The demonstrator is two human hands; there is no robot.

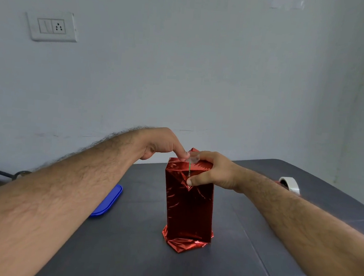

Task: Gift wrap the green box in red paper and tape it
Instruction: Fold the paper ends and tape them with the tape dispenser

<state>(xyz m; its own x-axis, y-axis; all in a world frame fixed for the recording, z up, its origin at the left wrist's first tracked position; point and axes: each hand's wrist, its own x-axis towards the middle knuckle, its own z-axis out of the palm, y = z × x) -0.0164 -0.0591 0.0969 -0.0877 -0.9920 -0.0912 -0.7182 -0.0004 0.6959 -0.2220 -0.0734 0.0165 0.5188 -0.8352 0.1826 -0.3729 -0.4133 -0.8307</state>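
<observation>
The box stands upright on the dark table (125,252), covered in shiny red paper (187,211); a thin green sliver of the box (189,167) shows at the top seam. My left hand (165,145) presses one finger on the top left edge of the folded paper. My right hand (212,169) grips the top right of the package, its thumb on the front flap and its fingers over the top. A small clear piece of tape (193,158) sits at the top between both hands. Crumpled paper flares out at the base.
A roll of clear tape (290,183) lies on the table at the right, behind my right forearm. A blue plastic lid (110,201) lies at the left, partly under my left forearm. A wall with a switch plate (52,26) rises behind the table.
</observation>
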